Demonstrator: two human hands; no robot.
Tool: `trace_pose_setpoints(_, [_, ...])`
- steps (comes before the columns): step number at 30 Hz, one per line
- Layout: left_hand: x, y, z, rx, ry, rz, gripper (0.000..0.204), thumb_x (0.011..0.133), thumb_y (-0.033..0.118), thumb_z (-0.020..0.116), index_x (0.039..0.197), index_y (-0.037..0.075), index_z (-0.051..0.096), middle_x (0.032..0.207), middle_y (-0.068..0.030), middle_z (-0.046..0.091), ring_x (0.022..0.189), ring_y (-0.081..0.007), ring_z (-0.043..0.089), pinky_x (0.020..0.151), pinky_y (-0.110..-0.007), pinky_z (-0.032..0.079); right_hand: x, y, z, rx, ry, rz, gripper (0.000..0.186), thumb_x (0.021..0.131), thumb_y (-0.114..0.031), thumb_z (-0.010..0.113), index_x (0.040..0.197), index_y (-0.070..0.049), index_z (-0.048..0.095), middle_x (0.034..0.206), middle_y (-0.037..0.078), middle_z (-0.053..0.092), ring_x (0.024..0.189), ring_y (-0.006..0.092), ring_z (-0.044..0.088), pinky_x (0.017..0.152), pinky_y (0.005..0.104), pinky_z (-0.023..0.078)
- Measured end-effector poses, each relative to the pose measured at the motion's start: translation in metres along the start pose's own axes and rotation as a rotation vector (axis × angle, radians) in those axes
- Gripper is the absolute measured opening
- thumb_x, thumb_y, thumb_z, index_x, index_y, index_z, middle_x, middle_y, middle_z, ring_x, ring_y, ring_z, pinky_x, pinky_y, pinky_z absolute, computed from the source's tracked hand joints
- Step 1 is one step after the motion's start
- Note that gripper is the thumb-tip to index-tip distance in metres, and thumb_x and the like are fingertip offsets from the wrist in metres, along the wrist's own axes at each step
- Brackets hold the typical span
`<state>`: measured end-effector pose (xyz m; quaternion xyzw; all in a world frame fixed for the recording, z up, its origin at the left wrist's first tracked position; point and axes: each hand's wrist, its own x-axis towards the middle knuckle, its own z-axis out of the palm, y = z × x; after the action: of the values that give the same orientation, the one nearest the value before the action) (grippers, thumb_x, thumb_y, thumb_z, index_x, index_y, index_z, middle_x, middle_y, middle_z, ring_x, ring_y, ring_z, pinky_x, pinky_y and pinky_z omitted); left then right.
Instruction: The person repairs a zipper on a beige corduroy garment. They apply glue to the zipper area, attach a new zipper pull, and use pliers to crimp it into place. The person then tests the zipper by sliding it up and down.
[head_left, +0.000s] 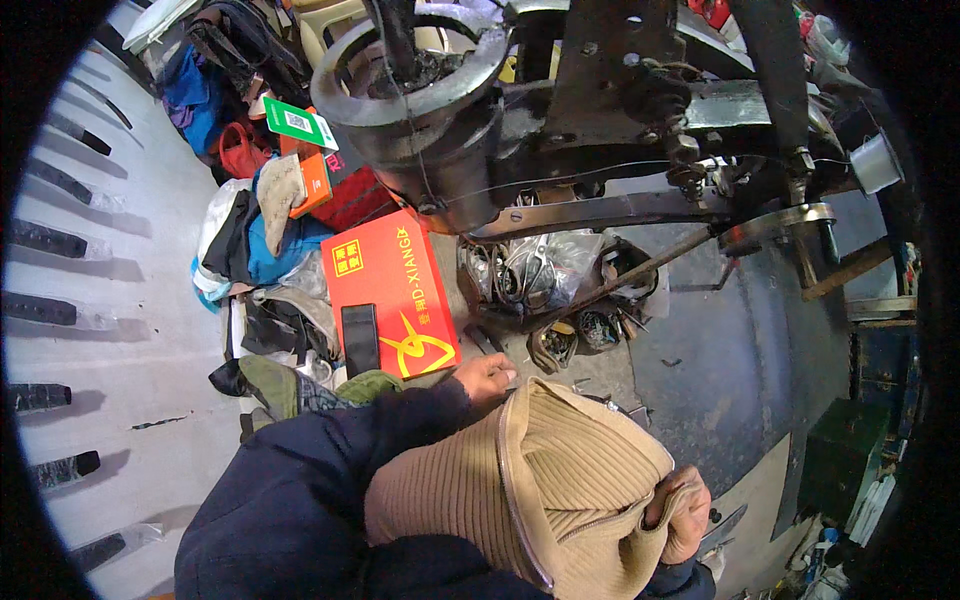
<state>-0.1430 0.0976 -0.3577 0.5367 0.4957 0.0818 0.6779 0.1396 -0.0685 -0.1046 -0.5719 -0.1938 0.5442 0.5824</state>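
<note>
Across your lap, at 6 o'clock in the frame, lies a tan ribbed-knit garment with a long metal-toothed zipper (575, 470), its cloth bunched and folded. From the garment, your right hand (685, 515) is at between 3 and 4 o'clock, fingers closed around a fold at its edge. Your left hand (487, 378), at between 11 and 12 o'clock, rests just beside the garment's upper edge with its fingers curled narrow; whether it pinches anything, you cannot tell from this view. Toward 11 o'clock from the garment lies a flat red cardboard box with yellow print (390, 270), a black flat rectangular object (360, 342) lying on its lower left part. Directly at 12 o'clock, metal-handled scissors (535, 270) sit among clear plastic bags. Above them looms a black metal sewing machine (600, 130), with a white spool of thread (876, 165) at between 1 and 2 o'clock. A dark green box (845, 455) stands at 3 o'clock.
</note>
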Motion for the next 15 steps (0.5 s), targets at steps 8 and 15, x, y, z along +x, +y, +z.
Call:
trace_pose_setpoints(8, [0.015, -0.007, 0.000, 0.305, 0.097, 0.157, 0.027, 0.096, 0.028, 0.062, 0.111, 0.008, 0.071, 0.099, -0.0180, 0.075, 0.089, -0.0357, 0.072, 0.081, -0.045, 0.055, 0.000, 0.003, -0.004, 0.027, 0.010, 0.033, 0.043, 0.087, -0.034, 0.082, 0.093, 0.001, 0.058, 0.066, 0.015, 0.066, 0.052, 0.0199, 0.061, 0.051, 0.0293, 0.048])
trace_pose_setpoints(15, [0.037, -0.023, 0.015, 0.442, -0.011, 0.191, 0.027, 0.094, 0.030, 0.062, 0.111, 0.012, 0.070, 0.099, -0.0189, 0.073, 0.095, -0.0403, 0.069, 0.081, -0.048, 0.053, -0.001, 0.001, -0.002, 0.027, 0.012, 0.051, 0.043, 0.087, -0.034, 0.082, 0.091, 0.001, 0.059, 0.064, 0.016, 0.066, 0.052, 0.0209, 0.062, 0.053, 0.0306, 0.050])
